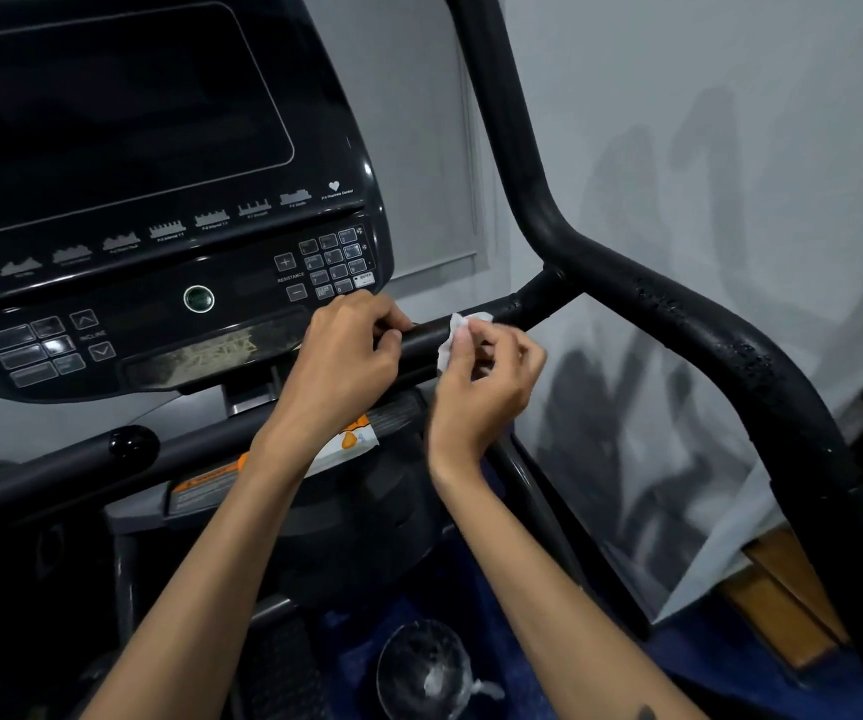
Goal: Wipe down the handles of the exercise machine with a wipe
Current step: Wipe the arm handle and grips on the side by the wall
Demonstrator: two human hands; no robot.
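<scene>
A black horizontal handle bar (421, 337) runs from under the machine's console to the big curved black handle (678, 304) on the right. My left hand (346, 356) grips this bar from above, fingers curled round it. Just to its right, a white wipe (452, 339) is draped over the bar. My right hand (486, 376) pinches the wipe against the bar with thumb and fingers. Most of the wipe's underside is hidden by the bar and my fingers.
The dark console (159, 200) with screen and keypad fills the upper left. A wipes packet with orange print (351, 441) lies on the machine below my hands. A lower black bar (107, 459) crosses at left. Grey wall right; wooden steps (793, 589) at far right.
</scene>
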